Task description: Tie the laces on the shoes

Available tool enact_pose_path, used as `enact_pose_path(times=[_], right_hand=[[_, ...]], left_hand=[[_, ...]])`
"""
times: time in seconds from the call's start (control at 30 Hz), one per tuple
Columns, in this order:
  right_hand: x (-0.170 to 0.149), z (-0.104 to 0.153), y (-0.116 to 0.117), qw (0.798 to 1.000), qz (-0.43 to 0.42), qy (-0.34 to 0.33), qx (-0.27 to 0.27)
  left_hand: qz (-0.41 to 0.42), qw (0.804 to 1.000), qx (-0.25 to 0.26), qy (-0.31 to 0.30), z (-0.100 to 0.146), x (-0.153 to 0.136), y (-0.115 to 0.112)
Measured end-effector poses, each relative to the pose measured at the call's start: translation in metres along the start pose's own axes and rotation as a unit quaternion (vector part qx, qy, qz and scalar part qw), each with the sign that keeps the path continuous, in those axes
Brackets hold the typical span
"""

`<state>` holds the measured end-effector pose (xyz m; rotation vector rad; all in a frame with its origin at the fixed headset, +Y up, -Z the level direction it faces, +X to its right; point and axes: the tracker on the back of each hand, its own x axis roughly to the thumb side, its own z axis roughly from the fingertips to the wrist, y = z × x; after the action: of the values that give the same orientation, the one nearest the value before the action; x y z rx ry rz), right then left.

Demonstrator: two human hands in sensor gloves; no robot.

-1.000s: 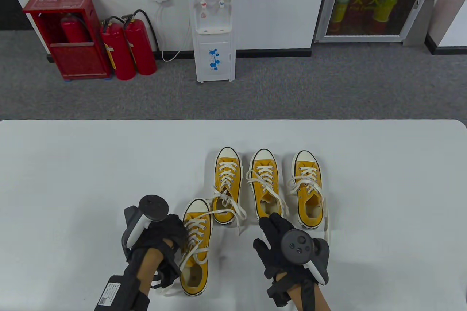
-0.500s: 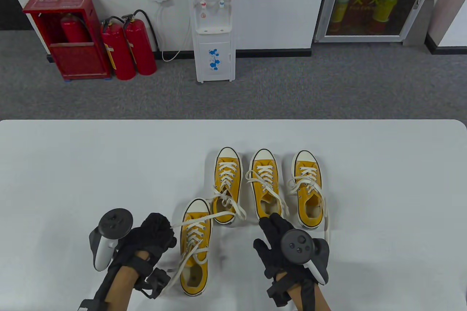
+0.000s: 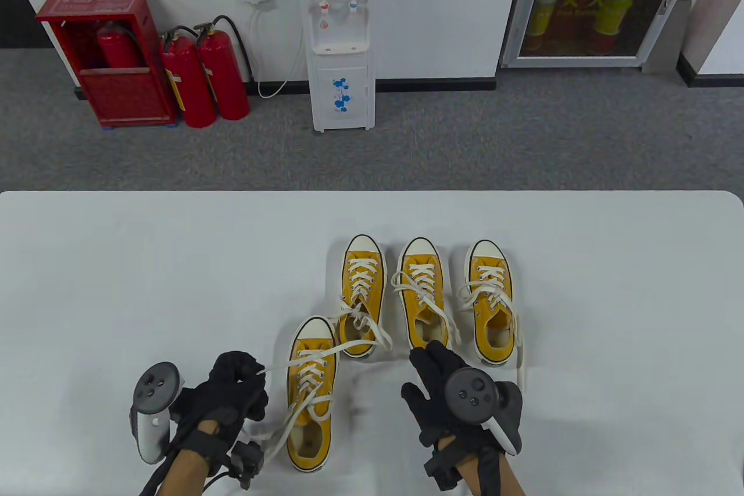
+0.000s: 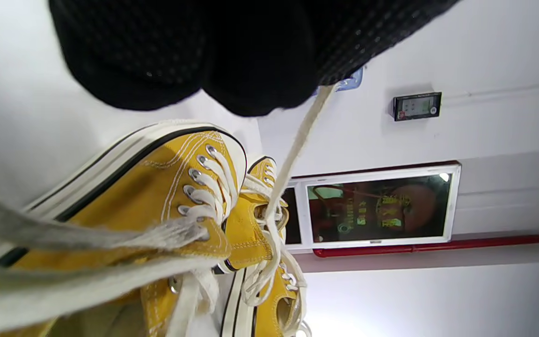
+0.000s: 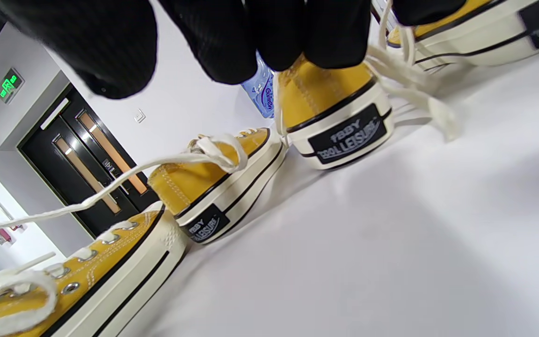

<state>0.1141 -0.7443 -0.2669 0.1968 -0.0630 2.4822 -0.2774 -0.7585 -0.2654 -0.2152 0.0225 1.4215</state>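
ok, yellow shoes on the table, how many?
4. Nearest shoe beside the left hand; three in a row behind: left, middle, right. None seems hidden.

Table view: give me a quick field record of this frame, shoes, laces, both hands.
shoes: four yellow sneakers on the white table; three in a row, the nearest shoe set closer to the person
lace: white lace stretched from the row's left shoe across the nearest shoe
left hand: left hand pinches that lace's end
right hand: right hand holds nothing, fingertips at the middle shoe heel
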Motion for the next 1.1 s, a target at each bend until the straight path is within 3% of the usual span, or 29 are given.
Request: enact_pose_path(times=[0.73, 0.97, 1.1], right_hand=[[0.017, 0.005, -0.005, 0.999, -0.009, -0.023, -0.025], [0.059, 0.003, -0.010, 0.997, 0.010, -0.065, -0.031], [0.091, 0.000, 0.003, 0.994, 0.031, -0.105, -0.015]], left_hand=[[-0.075, 0.997, -0.024, 0.000, -0.004, -0.004, -0.007], [-0.042, 0.999, -0.005, -0.007, -0.004, -0.005, -0.003], [-0.010, 1.000, -0.004, -0.007, -0.003, -0.005, 0.000]])
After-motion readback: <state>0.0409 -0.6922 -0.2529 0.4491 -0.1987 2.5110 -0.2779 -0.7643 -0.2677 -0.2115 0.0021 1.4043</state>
